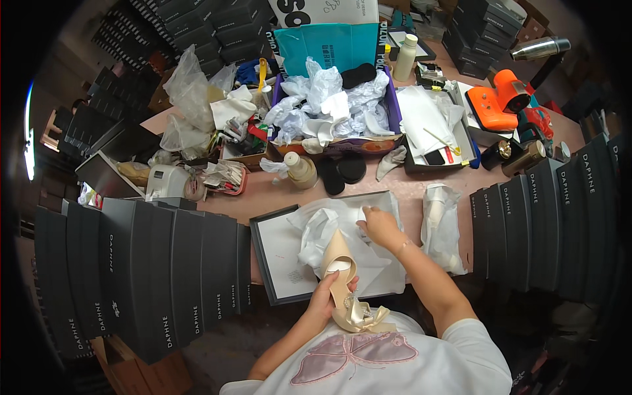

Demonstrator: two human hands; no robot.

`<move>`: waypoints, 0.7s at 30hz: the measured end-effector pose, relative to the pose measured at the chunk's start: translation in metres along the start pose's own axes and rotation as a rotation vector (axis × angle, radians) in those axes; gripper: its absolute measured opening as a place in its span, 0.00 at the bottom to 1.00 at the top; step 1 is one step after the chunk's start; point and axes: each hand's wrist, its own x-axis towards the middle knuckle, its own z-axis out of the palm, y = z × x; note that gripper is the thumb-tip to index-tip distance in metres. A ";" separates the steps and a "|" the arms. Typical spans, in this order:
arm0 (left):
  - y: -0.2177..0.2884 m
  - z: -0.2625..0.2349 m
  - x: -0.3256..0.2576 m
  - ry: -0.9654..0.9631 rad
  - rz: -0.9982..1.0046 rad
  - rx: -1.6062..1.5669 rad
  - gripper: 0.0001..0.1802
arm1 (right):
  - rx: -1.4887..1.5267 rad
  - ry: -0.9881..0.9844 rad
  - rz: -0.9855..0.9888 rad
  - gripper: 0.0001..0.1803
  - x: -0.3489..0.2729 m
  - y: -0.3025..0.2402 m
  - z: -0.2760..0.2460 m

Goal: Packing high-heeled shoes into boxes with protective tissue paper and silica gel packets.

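Within the left grip (pixel 322 296) is a beige shoe (pixel 340 247), clasped about its middle, with the thumb on one side and fingertips showing on the other. Its pointed toe aims away from the person, beyond the grip; its bow (pixel 368 320) and sparkling trim are on the near side, close to the white shirt (pixel 434 359). Something white sits inside the toe.

Ahead and to the right, the right grip (pixel 370 222) has its fingers curled down over white tissue (pixel 386 276); whether they pinch anything, I cannot tell. Left of that grip, just past the shoe's toe, is a paper wad (pixel 317 238). Beneath both lies an open box (pixel 280 253) with a dark rim, on the pink counter (pixel 409 176). Right of the right grip rests a wrapped bundle (pixel 441 230).

Farther out beyond the grips stand a pale bottle (pixel 301 172), black pads (pixel 331 176) and a purple bin (pixel 394 108) of crumpled paper. Dark boxes are stacked well to the left (pixel 138 276) and right (pixel 543 224).
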 end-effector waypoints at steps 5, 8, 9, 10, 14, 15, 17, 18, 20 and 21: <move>0.007 0.013 -0.007 -0.003 -0.013 -0.030 0.29 | -0.447 -0.020 0.013 0.30 0.036 0.036 0.066; 0.003 0.014 -0.009 0.057 0.040 -0.088 0.29 | -0.112 0.020 -0.077 0.24 0.009 -0.006 0.001; 0.003 0.013 -0.009 0.067 0.055 -0.127 0.30 | 0.113 0.046 -0.102 0.22 -0.011 -0.022 -0.023; 0.003 0.012 -0.007 0.013 0.067 -0.155 0.29 | 0.339 0.069 -0.131 0.20 -0.028 -0.034 -0.037; -0.007 0.009 -0.003 -0.158 0.104 -0.175 0.27 | 0.184 -0.098 -0.314 0.22 -0.085 -0.066 -0.022; -0.014 0.011 -0.002 -0.113 0.106 -0.123 0.26 | 0.048 -0.114 -0.298 0.25 -0.087 -0.076 -0.013; -0.024 0.002 0.002 -0.125 0.071 -0.069 0.24 | 0.003 0.111 -0.278 0.27 -0.074 -0.075 0.007; -0.023 0.005 -0.002 -0.076 0.076 -0.065 0.24 | -0.016 0.222 -0.269 0.28 -0.066 -0.078 0.011; -0.021 0.012 -0.012 0.025 0.090 -0.063 0.24 | 0.087 0.120 -0.268 0.25 -0.063 -0.076 0.008; -0.017 0.010 -0.013 0.045 0.080 -0.026 0.24 | 0.168 0.112 -0.334 0.24 -0.061 -0.066 0.008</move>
